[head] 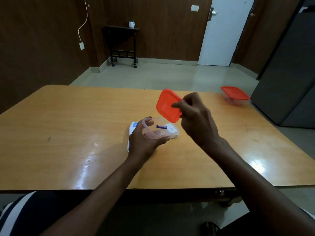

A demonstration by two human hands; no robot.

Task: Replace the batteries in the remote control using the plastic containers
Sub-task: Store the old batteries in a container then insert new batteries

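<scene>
While left hand (144, 142) covers remote (132, 129) | battery (161, 127) blurred

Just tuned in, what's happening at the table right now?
A person is opening a clear plastic container. The left hand holds it above the table, while the right hand grips its red lid, already lifted off and tilted. A purple battery lies inside. A white remote rests on the table under the left hand. A second container, lid on, sits at the far right.
</scene>
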